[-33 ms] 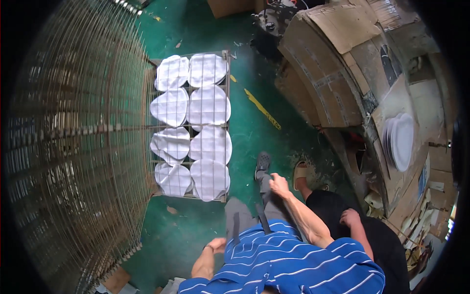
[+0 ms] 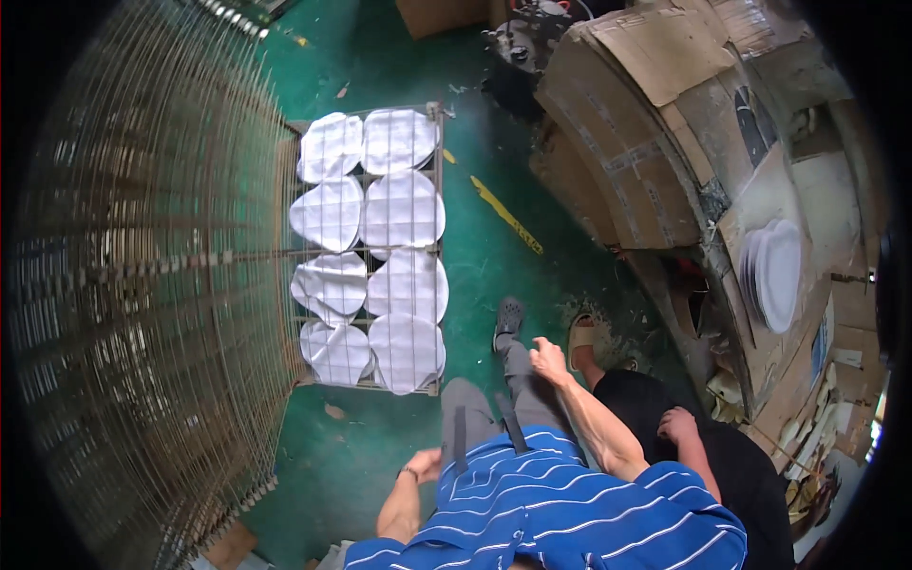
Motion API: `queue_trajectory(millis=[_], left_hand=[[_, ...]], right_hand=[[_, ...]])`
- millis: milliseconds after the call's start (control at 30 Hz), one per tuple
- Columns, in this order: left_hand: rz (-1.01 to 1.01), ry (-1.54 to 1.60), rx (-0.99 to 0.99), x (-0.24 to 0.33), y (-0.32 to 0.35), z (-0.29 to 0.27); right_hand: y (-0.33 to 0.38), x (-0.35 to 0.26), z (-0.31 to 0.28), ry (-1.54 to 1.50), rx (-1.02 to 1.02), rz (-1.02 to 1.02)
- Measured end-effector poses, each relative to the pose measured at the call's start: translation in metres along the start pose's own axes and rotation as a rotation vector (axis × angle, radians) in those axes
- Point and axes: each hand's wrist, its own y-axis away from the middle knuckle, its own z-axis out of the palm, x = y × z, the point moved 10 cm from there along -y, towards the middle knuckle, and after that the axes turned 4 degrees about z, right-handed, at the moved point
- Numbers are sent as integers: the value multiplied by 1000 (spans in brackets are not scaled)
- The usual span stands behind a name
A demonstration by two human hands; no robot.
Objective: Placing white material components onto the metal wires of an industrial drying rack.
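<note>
My right hand point(image 2: 549, 361) hangs above my right trouser leg, its fingers loosely bent and a little apart, with nothing seen in it. Beside my left thigh is my left hand point(image 2: 426, 465), with a dark band at the wrist; its fingers are mostly hidden. Ahead and to the left, a wire rack point(image 2: 440, 171) holds round white cloth-like discs point(image 2: 403, 209) in two columns, several with folded or crumpled edges. Neither hand touches the rack or the discs.
A tall stack of wire shelves point(image 2: 190, 256) rises at the left. On the right, a cardboard-covered bench point(image 2: 655, 180) carries a stack of white discs point(image 2: 781, 275). Close at my right sits a person in dark clothing point(image 2: 731, 465). A yellow line point(image 2: 503, 214) marks the green floor.
The view has shifted slightly, and the rack sits a little lower in the picture. My right hand has moved slightly to the right, its fingers a bit more spread.
</note>
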Motion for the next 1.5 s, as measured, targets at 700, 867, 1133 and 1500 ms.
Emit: queue_trajectory(millis=[700,867,1133,1500], left_hand=[[702,-710,139,612,-2,144],[704,-537,-116,583,-36,186],[816,-820,720,660,-152,131],[872,-675,755,696,-266,110]], right_hand=[[60,49,-164,-460,496,482],[72,53,-160,-453,513,501],[14,97,-86,-414,136,471],[121,284,-114,-898,24,633]])
